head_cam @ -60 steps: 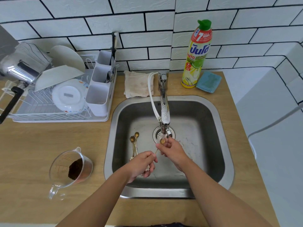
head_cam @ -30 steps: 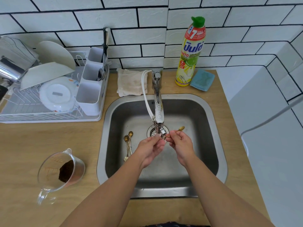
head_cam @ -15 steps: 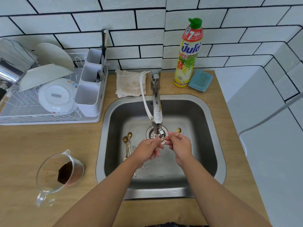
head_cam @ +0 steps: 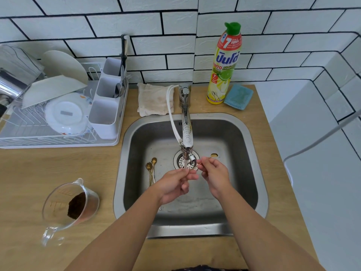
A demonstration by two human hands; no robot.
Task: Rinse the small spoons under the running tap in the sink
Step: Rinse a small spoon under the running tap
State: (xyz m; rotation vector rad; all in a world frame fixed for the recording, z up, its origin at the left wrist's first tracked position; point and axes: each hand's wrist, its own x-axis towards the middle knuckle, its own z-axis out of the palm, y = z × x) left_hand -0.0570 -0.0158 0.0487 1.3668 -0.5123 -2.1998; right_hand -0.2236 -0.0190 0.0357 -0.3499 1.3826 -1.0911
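Gold small spoon pinched in right hand fingers, bowl up-right, handle slanting toward chrome tap stream; left hand fingers pinch its lower end. Remaining gold spoons lie left in steel sink.

We are seeing two bare forearms entering from the lower edge, each ending in a bare hand: left hand, right hand. We are finding no sleeves, gloves, rings or watch on them. A strip of dark patterned clothing is showing at the bottom edge.
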